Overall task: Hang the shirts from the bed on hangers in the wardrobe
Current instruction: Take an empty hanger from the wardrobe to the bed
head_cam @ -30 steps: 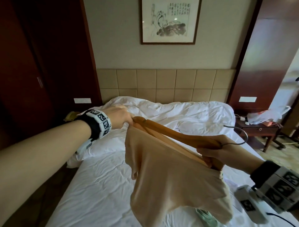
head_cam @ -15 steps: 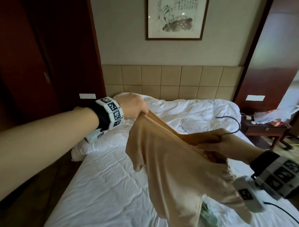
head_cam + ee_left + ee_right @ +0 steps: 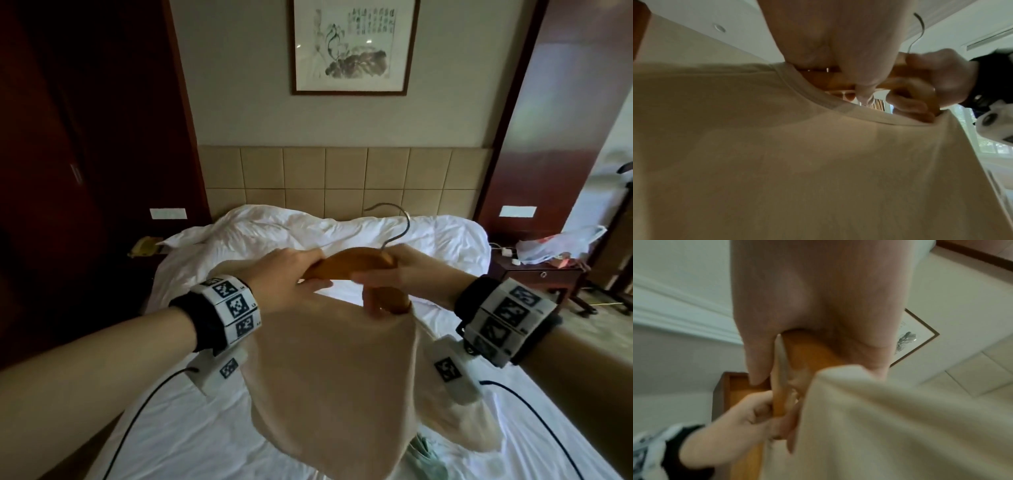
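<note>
Both hands grip the wooden hanger (image 3: pixel 840 81) above the beige shirt (image 3: pixel 797 162).

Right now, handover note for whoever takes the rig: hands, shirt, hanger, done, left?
Left hand: grips the left part of the wooden hanger.
Right hand: grips the hanger near its metal hook, fingers at the shirt's neckline.
Beige shirt: hangs from the hanger above the bed, collar around the hanger's middle; whether both shoulders are seated cannot be told.
Another pale green garment lies on the bed under it.
Done: shirt lifted off the bed and threaded onto the hanger.
Left: settle the shoulders, carry it to the wardrobe, hang it, then deal with the rest.
</note>
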The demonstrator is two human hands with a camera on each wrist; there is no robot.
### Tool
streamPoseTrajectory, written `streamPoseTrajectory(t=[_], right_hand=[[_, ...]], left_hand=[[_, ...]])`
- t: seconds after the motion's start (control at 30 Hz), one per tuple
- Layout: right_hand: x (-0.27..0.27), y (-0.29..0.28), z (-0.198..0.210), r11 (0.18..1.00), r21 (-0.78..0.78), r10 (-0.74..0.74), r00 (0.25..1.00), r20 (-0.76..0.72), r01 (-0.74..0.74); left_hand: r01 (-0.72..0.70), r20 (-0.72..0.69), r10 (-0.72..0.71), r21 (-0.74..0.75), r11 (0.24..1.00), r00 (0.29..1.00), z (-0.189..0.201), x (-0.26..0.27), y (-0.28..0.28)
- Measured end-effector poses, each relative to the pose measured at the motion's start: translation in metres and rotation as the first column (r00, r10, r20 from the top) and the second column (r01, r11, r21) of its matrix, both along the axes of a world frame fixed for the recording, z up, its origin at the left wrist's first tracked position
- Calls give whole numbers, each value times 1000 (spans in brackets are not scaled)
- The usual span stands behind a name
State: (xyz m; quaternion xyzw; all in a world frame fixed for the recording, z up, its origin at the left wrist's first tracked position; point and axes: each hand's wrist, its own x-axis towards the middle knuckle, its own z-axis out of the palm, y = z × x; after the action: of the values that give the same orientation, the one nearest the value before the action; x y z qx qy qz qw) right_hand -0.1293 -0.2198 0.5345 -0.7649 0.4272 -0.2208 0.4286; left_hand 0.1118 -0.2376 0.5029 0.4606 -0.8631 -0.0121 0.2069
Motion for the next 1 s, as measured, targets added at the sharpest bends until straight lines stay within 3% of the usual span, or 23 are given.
streamPoseTrajectory(t=[0.1, 0.17, 0.23, 0.3, 0.4, 0.57, 0.7, 0.77, 0.9, 1.0], right_hand=[[-7, -10, -14, 993, -107, 15, 973, -230, -41], [-10, -14, -17, 965, -258, -42, 946, -322, -45], [-9, -16, -18, 936, -333, -25, 922, -387, -114], [-8, -17, -19, 916, -348, -5, 859, -512, -202], [-11, -20, -20, 863, -415, -94, 716, -691, -287], [-4, -22, -17, 754, -530, -159, 675, -720, -388], [11, -16, -17, 646, -529, -196, 550, -812, -550], [13, -11, -13, 607, -560, -209, 567, -797, -564], [29, -3, -14, 648, -563, 4, 741, -671, -513], [54, -4, -22, 604, -607, 66, 791, -608, -516]], left_hand=[[-92, 6, 92, 19, 996, 996, 1, 15, 4], [-188, 119, 192, -43, 981, 974, 3, 21, 8], [-238, 146, 245, -66, 969, 958, 3, 27, 11], [-256, 97, 257, -18, 966, 962, 3, 36, 14], [-314, 77, 314, -7, 949, 946, 3, 55, 17], [-361, 14, 361, 16, 932, 932, -2, 77, 27], [-379, 63, 376, 51, 924, 924, -4, 82, 41], [-417, 66, 412, 90, 905, 909, -7, 87, 50], [-482, 12, 483, 95, 871, 875, -10, 92, 64], [-483, -34, 492, 139, 864, 870, -11, 90, 77]])
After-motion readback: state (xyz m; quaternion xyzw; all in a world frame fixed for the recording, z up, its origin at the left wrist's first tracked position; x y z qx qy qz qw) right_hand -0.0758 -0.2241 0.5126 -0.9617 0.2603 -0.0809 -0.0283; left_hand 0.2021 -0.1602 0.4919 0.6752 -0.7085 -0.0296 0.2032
